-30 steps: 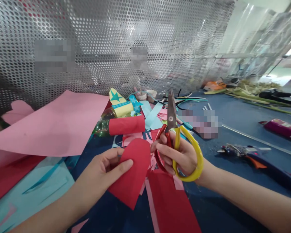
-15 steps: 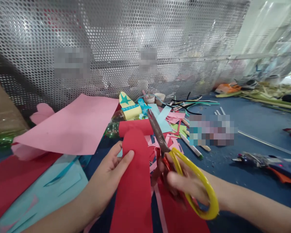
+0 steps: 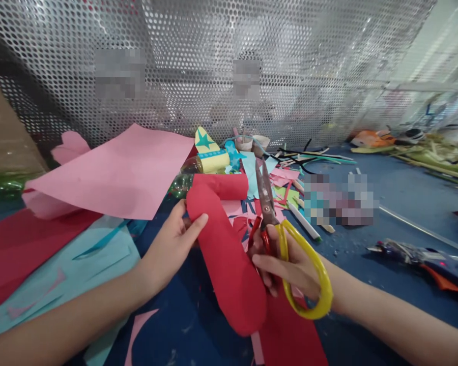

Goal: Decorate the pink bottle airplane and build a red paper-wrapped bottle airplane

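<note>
Between thumb and fingers, my left hand (image 3: pixel 175 241) pinches a long red paper strip (image 3: pixel 229 259) near its rounded far end. Its near end is rounded too and hangs over the table. My right hand (image 3: pixel 286 259) holds scissors (image 3: pixel 266 203) with yellow-covered handles, blades pointing away and slightly apart. These blades are beside the strip, not on it. Fingers of my right hand come close to the strip's right edge; whether they touch it I cannot tell. Behind the strip lies a bottle (image 3: pixel 181 185) wrapped in red paper (image 3: pixel 229 186). Another red sheet (image 3: pixel 290 330) lies below my right hand.
A large pink sheet (image 3: pixel 114 173) and light blue paper (image 3: pixel 99 264) lie at left. Yellow star-decorated paper (image 3: pixel 213 161), paper scraps and sticks cover the middle back. A glue gun (image 3: pixel 416 259) rests at right. A perforated metal screen (image 3: pixel 198 66) stands behind the table.
The red strip has swung so its near end points right and now shows whole. The scissors have turned more upright, and their blades have parted a little. The view has shifted slightly.
</note>
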A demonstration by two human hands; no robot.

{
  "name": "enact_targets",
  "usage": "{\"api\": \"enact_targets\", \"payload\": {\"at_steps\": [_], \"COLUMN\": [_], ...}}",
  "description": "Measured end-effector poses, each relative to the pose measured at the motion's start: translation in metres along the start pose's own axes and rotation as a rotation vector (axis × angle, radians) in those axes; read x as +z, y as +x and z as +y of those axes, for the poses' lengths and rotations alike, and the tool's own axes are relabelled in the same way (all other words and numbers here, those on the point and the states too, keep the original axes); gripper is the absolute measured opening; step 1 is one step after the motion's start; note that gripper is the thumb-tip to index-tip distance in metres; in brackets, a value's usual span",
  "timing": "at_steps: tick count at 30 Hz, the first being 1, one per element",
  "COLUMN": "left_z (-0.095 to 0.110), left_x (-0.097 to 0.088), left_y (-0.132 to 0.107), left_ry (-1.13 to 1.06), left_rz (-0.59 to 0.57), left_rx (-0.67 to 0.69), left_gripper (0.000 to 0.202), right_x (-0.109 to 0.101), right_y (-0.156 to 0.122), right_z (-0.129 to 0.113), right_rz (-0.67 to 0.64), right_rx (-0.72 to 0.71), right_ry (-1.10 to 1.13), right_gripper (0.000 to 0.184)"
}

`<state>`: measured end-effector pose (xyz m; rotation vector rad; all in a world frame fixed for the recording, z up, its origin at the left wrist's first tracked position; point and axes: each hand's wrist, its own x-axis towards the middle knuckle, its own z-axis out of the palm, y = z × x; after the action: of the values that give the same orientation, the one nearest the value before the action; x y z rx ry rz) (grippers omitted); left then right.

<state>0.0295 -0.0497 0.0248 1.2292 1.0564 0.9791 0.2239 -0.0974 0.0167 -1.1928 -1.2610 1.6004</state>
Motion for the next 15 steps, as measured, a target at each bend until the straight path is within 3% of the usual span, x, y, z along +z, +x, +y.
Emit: {"api": "enact_targets", "payload": {"at_steps": [6, 12, 15], "left_z": [-0.002, -0.003, -0.004], "left_x": [-0.001, 0.001, 0.002], "left_y": [0.002, -0.002, -0.003], "left_ry": [-0.039, -0.103, -0.171], "left_rz": [0.018, 0.001, -0.027], "left_rx": [0.024, -0.156, -0.234], "left_gripper": [0.042, 0.034, 0.025], "right_x": [-0.003, -0.005, -0.003], "right_y": [0.000, 0.004, 0.001], "right_z": [0.002, 0.018, 0.017], "right_rz": [-0.022, 0.117, 0.085], "right_rx": [0.008, -0.329, -0.271], "right_ry": [-0.007, -0.137, -0.147], "right_gripper": [0.028, 0.020, 0.034]}}
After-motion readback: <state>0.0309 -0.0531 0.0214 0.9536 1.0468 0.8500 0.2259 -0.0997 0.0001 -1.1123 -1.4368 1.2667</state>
